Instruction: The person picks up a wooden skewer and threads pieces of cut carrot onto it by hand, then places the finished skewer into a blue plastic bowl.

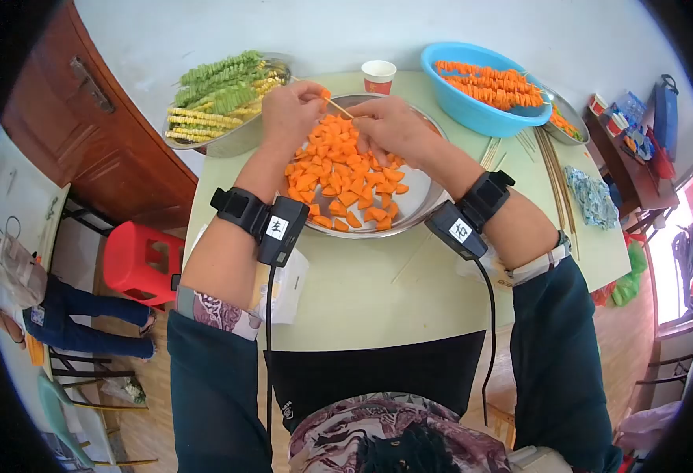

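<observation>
Above a round metal tray (421,213) of cut carrot chunks (338,169), my two hands meet around one thin wooden skewer (340,109). My left hand (291,114) pinches a small carrot piece (326,94) at the skewer's left tip. Fingers of my right hand (397,126) are closed on the skewer's other end, and the hand hangs over the tray's upper right. Whether the tip has gone through the carrot piece is too small to tell. Both wrists wear black strapped devices with cables.
A metal basin (236,144) of green and yellow skewers stands at the back left. A paper cup (379,76) is behind the tray. The blue basin (480,118) at the back right holds carrot skewers. Bare sticks (555,177) lie on the right; a red stool (143,264) stands left.
</observation>
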`<state>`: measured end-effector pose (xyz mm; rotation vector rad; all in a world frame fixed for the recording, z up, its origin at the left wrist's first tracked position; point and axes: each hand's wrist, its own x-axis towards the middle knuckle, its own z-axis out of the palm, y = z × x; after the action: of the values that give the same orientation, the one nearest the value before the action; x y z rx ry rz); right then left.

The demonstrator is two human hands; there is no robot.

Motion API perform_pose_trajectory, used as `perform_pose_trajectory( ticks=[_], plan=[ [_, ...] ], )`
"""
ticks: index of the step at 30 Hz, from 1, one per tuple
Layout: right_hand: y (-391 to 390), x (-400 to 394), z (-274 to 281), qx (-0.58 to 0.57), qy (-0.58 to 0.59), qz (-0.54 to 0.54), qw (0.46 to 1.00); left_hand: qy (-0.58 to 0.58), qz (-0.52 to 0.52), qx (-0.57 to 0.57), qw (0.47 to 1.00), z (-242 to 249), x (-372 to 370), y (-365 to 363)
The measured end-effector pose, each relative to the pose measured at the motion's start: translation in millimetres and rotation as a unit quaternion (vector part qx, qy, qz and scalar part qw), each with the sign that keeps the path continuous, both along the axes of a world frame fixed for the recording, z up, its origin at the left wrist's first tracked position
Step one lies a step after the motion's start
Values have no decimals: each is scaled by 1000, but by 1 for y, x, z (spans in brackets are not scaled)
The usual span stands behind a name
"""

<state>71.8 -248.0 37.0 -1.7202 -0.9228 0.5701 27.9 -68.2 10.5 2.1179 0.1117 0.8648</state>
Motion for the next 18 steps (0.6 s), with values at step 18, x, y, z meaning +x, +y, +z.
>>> perform_pose_trajectory(
  ticks=[18],
  plan=[
    [9, 9, -10, 6, -31, 11, 999, 43, -26, -22, 999, 10, -6, -15]
  ],
)
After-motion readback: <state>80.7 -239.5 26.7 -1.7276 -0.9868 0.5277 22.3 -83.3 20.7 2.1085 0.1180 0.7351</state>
